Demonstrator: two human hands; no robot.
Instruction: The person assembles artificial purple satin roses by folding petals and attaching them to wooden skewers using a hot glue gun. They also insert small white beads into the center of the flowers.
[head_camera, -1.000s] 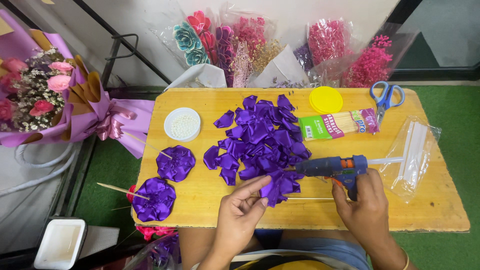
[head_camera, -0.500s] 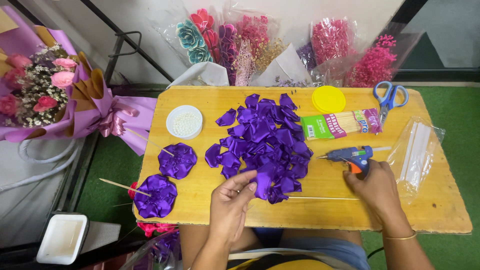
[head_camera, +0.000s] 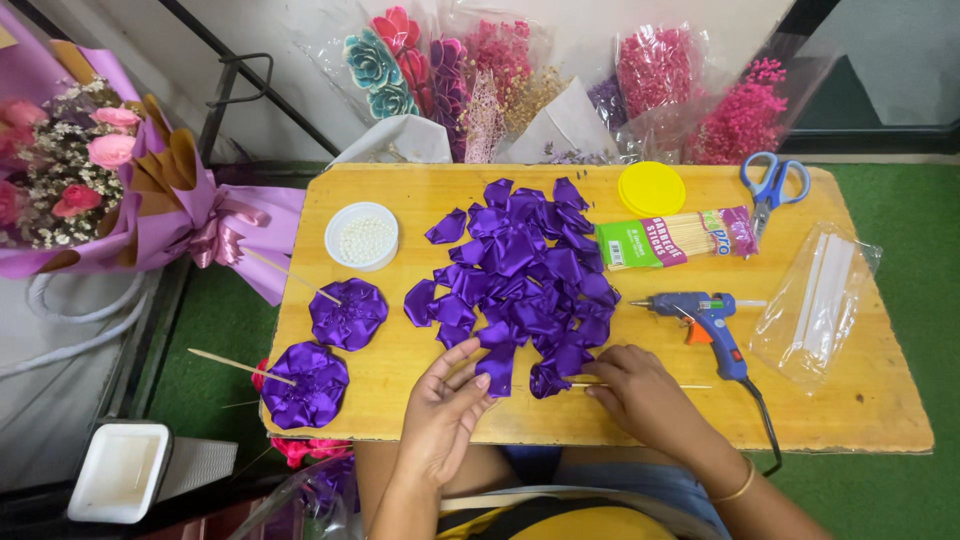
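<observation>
A: What's sitting around the bench?

B: Wooden tabletop (head_camera: 850, 420) is filling mid-frame, lying over green carpet (head_camera: 900, 230) showing at right and lower left. A pale wall (head_camera: 250, 30) is running across the top, with a black metal frame (head_camera: 225, 95) leaning against it upper left.

A: Anything else? Light?

B: Wrapped bouquets (head_camera: 640, 80) are standing along the wall. A white tray (head_camera: 118, 472) is lying lower left. Light is falling evenly, no hard shadows.

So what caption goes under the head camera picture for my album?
Two hands, left hand and right hand, pick at purple ribbon petals beside a blue glue gun on a wooden board.
</observation>
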